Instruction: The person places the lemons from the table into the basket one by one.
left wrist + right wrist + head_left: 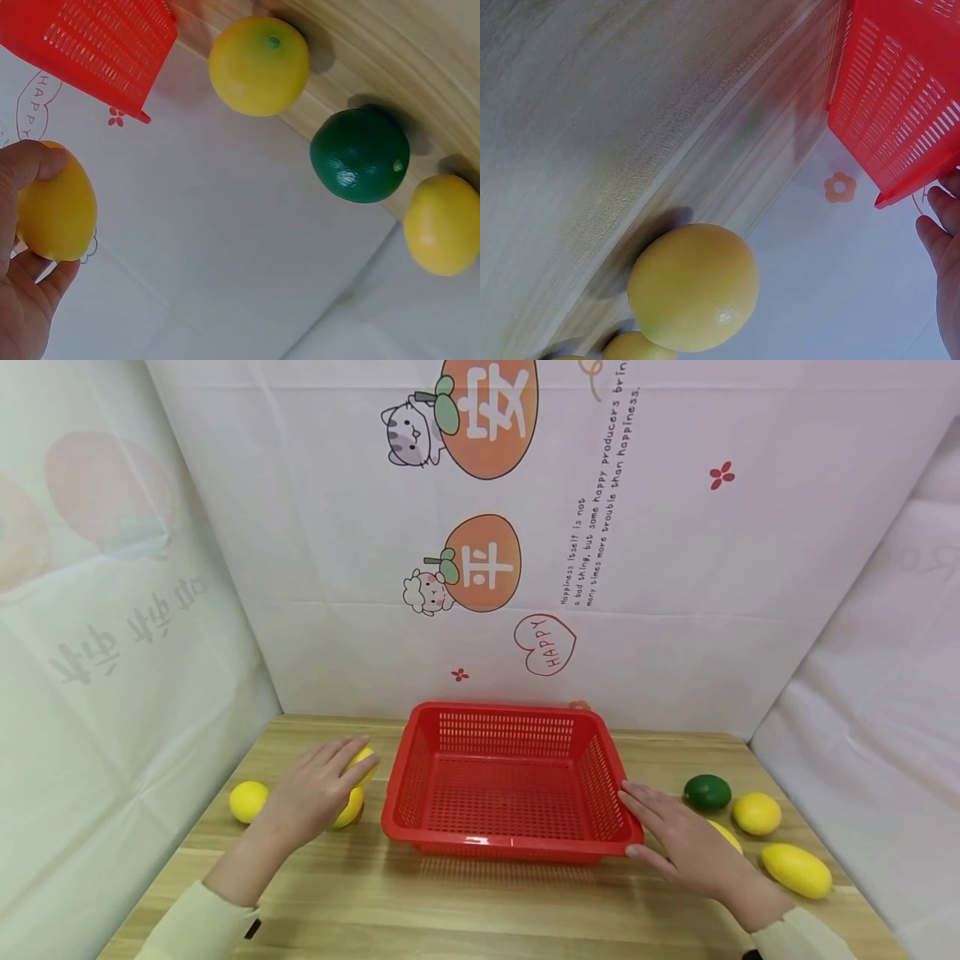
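My left hand (315, 785) holds a yellow lemon-shaped fruit (58, 202) above the left side of the table. The left wrist view shows the thumb on one side of it and fingers on the other. Below that hand sits a round yellow fruit (259, 67), with a dark green fruit (360, 155) and a yellow lemon (444, 225) farther along. A red perforated basket (512, 845) stands mid-table, its inside bare. Against its right rim rests my right hand (678, 835), fingers extended. Partly behind that hand is a yellow fruit (726, 837).
On the right lie a dark green fruit (707, 792), a round yellow fruit (757, 813) and a long yellow fruit (797, 871). White printed cloth (337, 568) walls the wooden table (450, 910) at the back and both sides.
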